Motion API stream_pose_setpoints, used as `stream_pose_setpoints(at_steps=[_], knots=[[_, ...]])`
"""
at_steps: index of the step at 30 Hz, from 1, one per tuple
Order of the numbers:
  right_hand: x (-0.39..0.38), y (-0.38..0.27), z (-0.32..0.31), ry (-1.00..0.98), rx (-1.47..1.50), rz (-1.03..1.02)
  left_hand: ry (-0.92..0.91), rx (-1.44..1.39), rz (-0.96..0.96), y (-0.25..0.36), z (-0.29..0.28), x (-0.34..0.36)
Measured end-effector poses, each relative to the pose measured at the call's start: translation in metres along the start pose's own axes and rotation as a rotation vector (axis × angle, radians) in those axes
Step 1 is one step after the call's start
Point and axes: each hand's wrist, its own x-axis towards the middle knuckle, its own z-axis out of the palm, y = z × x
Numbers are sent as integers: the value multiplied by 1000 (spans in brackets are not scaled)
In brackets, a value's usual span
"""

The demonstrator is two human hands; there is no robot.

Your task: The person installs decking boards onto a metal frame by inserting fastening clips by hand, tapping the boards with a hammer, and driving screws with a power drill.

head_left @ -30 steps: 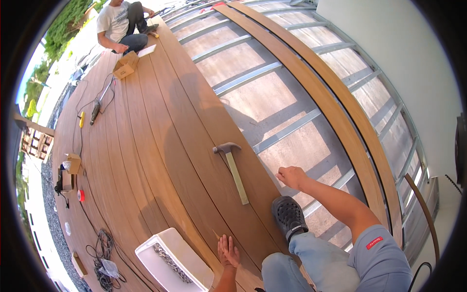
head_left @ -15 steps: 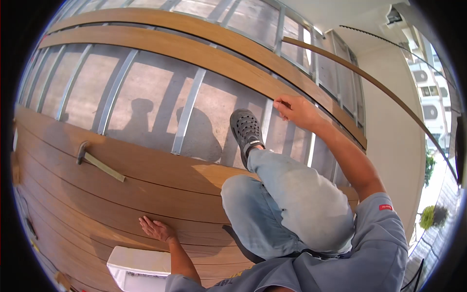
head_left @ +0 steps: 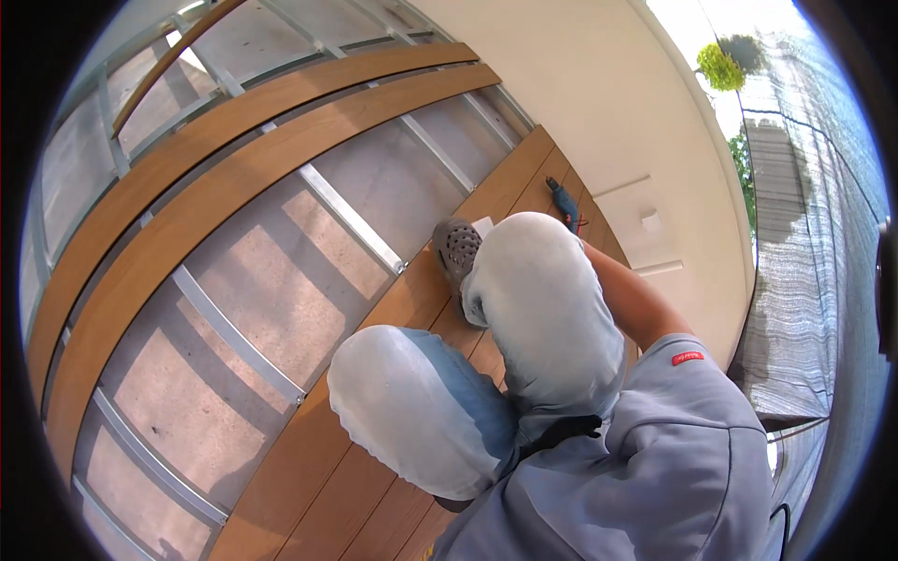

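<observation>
Head view: clock directions run from the middle of the picture.
Power drill: the blue-and-dark drill (head_left: 563,199) lies at 2 o'clock on the brown deck boards (head_left: 309,496), just past the raised right knee (head_left: 543,243); its narrow nose points towards 11 o'clock, and a red part shows at the near end.
Right hand: the forearm (head_left: 631,290) at 3 o'clock runs up behind that knee towards the drill, but the knee hides the hand, so I cannot tell how far open it is, or whether it touches or holds anything.
Left hand: out of sight; its state cannot be told.
Drill's handling: probably fairly heavy for its length, hard-shelled and rigid, likely weighted towards the motor, and apt to roll or scrape the boards if dragged.
Drill's hold: the thick body or handle behind the nose looks the sound place; the slim tip would give a poor, unbalanced grip.
Near the drill: a small white piece (head_left: 483,227) sits beside the dark clog (head_left: 457,245), close to 12 o'clock.
Open frame: metal joists (head_left: 351,220) at 10 o'clock, with two long brown boards (head_left: 374,105) across them at 11.
</observation>
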Motion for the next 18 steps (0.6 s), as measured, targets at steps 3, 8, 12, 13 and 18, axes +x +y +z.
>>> stream_pose_setpoints(at_steps=[3, 8, 12, 13, 18], knots=[[-3, 16, 42, -84, -19, 161, -5, 26, -22, 5, -2, 14], [14, 53, 106, -82, 95, 266, -28, 113, -77, 19, -4, 39], [33, 88, 137, -58, 156, 308, -306, 252, -276, 34, -11, 57], [44, 92, 142, -51, 168, 304, -383, 272, -338, 31, -14, 64], [102, 88, 170, -65, 166, 184, -408, -57, 114, 65, -9, 11]])
